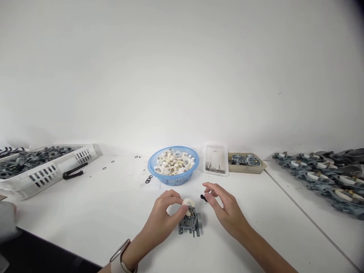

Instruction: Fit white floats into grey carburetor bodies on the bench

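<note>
Plain white wall (182, 76), white table (119, 212)

Soft, even light; a thin dark seam (307, 220) runs diagonally across the tabletop's right.

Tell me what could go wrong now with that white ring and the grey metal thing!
The white ring might slip or sit crooked on the grey metal part if the left hand nudges it. The small black piece by the right hand's fingertips could get dropped or knocked away. And the thin black rings lying loose near the blue basket could easily get lost.
</note>
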Demonstrator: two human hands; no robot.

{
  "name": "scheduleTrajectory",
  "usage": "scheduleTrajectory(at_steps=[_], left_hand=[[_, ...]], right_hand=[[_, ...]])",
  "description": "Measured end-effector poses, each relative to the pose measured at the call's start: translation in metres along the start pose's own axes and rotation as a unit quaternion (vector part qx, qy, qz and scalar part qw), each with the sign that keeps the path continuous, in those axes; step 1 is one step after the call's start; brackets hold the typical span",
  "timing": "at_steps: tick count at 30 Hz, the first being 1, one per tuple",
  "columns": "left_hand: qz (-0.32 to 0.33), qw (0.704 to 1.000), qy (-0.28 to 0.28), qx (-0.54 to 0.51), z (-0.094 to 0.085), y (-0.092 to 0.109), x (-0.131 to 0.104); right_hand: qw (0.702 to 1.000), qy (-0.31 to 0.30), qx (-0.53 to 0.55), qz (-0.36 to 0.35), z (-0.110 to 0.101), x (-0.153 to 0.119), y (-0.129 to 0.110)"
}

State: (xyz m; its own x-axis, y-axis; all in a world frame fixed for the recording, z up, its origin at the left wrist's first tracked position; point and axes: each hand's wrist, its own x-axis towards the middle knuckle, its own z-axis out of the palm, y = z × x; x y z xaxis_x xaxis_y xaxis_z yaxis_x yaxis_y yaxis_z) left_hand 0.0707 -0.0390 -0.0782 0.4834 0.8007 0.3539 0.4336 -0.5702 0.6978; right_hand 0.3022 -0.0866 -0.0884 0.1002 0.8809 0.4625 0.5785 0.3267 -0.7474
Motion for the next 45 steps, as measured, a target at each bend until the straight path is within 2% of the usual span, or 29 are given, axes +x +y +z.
scheduleTrajectory(at_steps=[4, 9, 13, 21, 32, 38, 42, 45], left_hand=[[0.044, 0.994, 0.009, 0.103, -0.004, -0.007, -0.001], [0.091, 0.987, -0.045, 0.122, -0.017, -0.019, 0.000], [0.115, 0.980, -0.089, 0.139, -0.021, -0.018, 0.002], [0.096, 0.971, -0.216, 0.027, -0.030, -0.006, 0.018], [0.121, 0.975, -0.185, -0.006, -0.025, -0.012, 0.021], [0.151, 0.968, -0.200, 0.002, -0.018, -0.011, 0.026], [0.165, 0.971, -0.174, -0.011, -0.011, -0.021, 0.021], [0.192, 0.970, -0.151, -0.006, -0.005, -0.031, 0.015]], right_hand=[[1.000, 0.008, -0.014, -0.002, -0.001, 0.003, 0.003], [0.999, 0.029, -0.023, -0.016, 0.000, 0.003, 0.005], [1.000, 0.013, -0.002, -0.002, 0.001, 0.004, 0.007], [0.999, 0.023, 0.000, 0.024, 0.001, 0.007, 0.016], [0.999, 0.017, -0.015, 0.027, -0.002, 0.010, 0.024], [0.997, 0.055, -0.042, 0.040, -0.005, 0.013, 0.022], [0.990, 0.100, -0.086, 0.059, -0.016, 0.018, 0.030], [0.976, 0.120, -0.158, 0.090, -0.034, 0.036, 0.050]])
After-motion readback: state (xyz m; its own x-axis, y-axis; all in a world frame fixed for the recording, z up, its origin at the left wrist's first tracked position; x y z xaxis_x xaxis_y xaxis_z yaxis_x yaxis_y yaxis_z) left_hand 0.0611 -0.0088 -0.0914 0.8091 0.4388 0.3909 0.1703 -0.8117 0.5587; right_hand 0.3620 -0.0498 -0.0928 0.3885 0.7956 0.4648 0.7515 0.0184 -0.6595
